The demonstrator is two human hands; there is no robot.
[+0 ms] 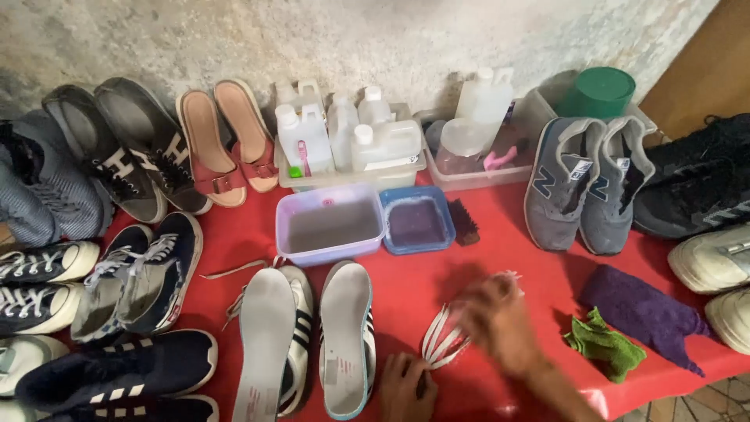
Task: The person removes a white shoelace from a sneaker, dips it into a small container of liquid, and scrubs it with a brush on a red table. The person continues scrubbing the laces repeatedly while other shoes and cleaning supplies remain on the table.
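My left hand point(408, 387) rests at the front of the red table point(437, 273), pinching the lower end of a bundle of white shoelaces point(441, 337). My right hand point(497, 319) is blurred, hovering just right of the laces and touching their upper loops. To the left lie two white insoles point(266, 336) on a pair of white sneakers with dark stripes point(301, 344).
Two tubs of cloudy water, lilac point(330, 224) and blue point(416, 220), sit mid-table beside a dark brush point(464, 222). Trays of white bottles point(351, 144) stand at the wall. Grey sneakers point(586, 184), purple cloth point(644, 312), green cloth point(605, 344) lie right; several shoes crowd the left.
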